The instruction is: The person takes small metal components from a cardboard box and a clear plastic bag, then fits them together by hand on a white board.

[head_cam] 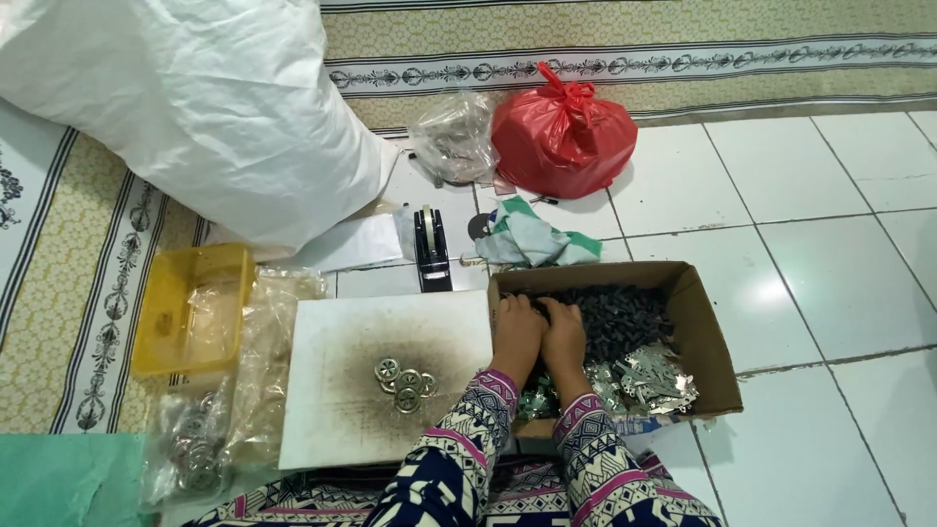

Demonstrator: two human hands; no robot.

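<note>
Dark small parts (615,317) are heaped in the far half of a cardboard box (708,337) on the tiled floor (830,263), with thin silvery metal pieces (649,376) piled in the near half. Both hands are sunk into the dark heap side by side, the left hand (515,337) touching the right hand (566,337); the fingers are buried among the parts, so whether anything is gripped cannot be told.

Picking is best done with fingertips, few parts at a time, so that dark parts are kept apart from the silvery pieces, whose edges look sharp and should be handled with care.

Just left of the box a white board (332,390), smudged dark in the middle, is laid flat, and a small cluster of round metal discs (402,376) rests on it. Beyond the board stand a tape dispenser (431,249) and a yellow tub (190,307); a red bag (561,137) and a clear bag (454,137) lie farther off.
</note>
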